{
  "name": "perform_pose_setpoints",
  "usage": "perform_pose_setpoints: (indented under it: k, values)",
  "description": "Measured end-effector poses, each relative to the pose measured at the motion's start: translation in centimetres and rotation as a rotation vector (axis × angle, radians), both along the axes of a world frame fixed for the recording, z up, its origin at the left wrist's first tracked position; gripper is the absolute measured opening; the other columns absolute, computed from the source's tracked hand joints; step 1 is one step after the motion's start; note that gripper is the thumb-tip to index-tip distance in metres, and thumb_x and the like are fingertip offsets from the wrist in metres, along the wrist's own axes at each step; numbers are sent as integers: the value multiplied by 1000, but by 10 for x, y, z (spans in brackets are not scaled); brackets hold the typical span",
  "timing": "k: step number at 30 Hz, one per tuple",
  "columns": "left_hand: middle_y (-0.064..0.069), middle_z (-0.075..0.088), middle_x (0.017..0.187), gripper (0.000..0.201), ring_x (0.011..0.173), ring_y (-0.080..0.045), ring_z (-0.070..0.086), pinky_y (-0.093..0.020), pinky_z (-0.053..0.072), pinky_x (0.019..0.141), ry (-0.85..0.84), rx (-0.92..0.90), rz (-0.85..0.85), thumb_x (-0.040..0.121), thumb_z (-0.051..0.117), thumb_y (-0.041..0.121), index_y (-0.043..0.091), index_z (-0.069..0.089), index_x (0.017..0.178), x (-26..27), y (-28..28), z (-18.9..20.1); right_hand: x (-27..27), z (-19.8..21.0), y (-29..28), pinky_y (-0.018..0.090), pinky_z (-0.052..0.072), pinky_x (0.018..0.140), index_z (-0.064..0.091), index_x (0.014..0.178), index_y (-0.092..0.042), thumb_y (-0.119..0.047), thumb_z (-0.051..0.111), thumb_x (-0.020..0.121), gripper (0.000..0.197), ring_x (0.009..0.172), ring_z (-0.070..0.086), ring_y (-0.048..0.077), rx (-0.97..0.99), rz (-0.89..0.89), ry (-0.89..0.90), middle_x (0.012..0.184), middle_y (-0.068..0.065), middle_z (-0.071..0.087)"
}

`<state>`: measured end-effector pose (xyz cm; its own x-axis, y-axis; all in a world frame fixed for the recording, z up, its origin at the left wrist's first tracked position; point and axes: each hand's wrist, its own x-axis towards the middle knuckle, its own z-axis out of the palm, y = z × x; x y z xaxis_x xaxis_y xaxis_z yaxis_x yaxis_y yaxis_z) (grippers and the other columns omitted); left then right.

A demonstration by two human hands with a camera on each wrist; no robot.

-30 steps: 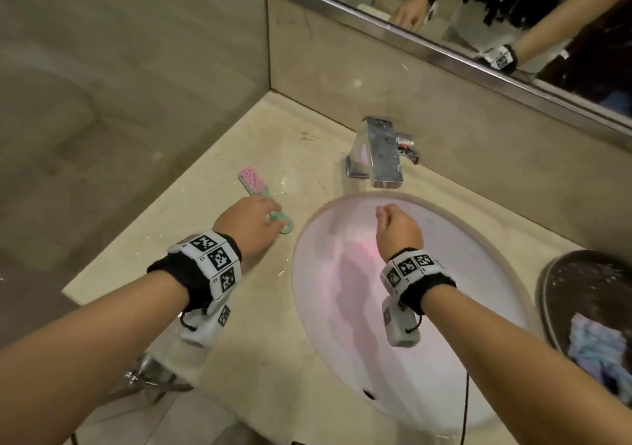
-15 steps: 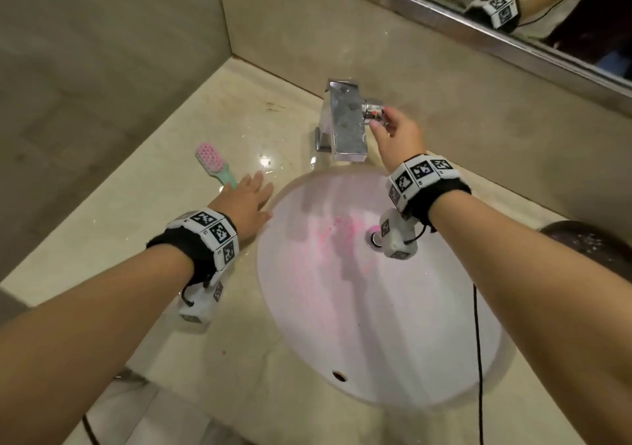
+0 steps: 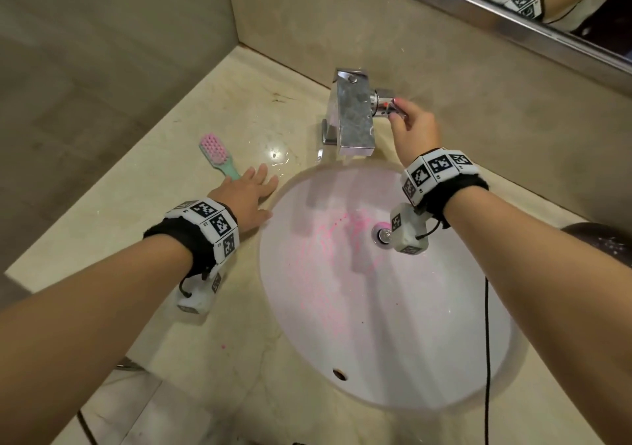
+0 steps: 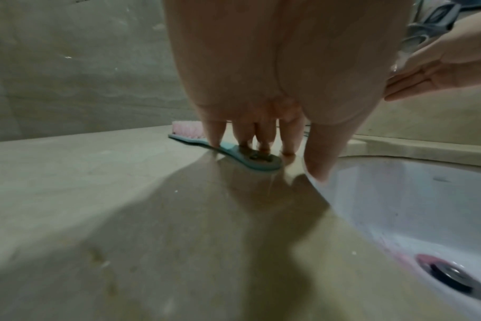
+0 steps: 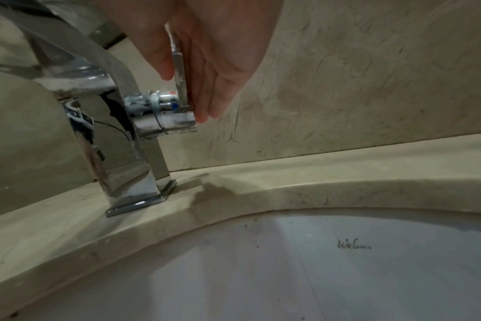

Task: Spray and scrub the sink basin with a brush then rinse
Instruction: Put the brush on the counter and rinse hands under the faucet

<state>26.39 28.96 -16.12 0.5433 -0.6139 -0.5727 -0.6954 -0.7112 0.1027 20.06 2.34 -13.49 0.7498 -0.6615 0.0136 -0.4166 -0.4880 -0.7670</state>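
The white sink basin [image 3: 393, 325] is speckled with pink spray around its drain [image 3: 382, 236]. A chrome faucet [image 3: 352, 116] stands behind it. My right hand [image 3: 398, 109] pinches the faucet's side handle [image 5: 180, 71] between thumb and fingers; no water shows. The brush [image 3: 219, 155], with pink bristles and a teal handle, lies on the counter left of the basin. My left hand [image 3: 253, 184] rests flat on the counter, its straight fingers [image 4: 289, 139] touching the end of the brush [image 4: 225, 149] handle and its thumb at the basin [image 4: 398, 206] rim.
The beige stone counter [image 3: 154, 212] runs into a wall corner behind and left. A mirror [image 3: 547, 10] hangs above the backsplash. A dark round bowl [image 3: 608, 243] sits at the right edge. A black cable [image 3: 487, 342] hangs from my right wrist across the basin.
My right hand went from over the basin up to the faucet handle and took hold of it. My left hand let go of the brush handle and flattened beside the basin.
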Motion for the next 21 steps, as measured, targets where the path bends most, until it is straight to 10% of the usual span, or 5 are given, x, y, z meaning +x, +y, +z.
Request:
perform_pose_setpoints:
  k: [14,18,21]
  values:
    - [-2,-11,158,73,146,-22,-2,-45,14,117,-16,24,-20,96,48,34,24,1,151,-1,-1,2,-18,-22,9,30,46,98,57,124,-2,-20,54,93,36,100,60,17,227,-91,-65,106,5,63]
    - [-3,-11,158,74,146,-22,-3,-46,13,116,-21,24,-27,96,48,34,23,1,151,-1,-1,1,-36,-37,32,34,53,76,58,92,-5,-33,38,100,35,77,63,24,763,-254,115,84,10,64]
    - [-3,-12,158,74,146,-22,-3,-46,11,116,-20,21,-27,96,48,34,23,1,151,0,-1,0,-44,-42,54,36,53,74,56,106,8,-41,31,101,55,91,64,34,1074,-282,237,107,23,63]
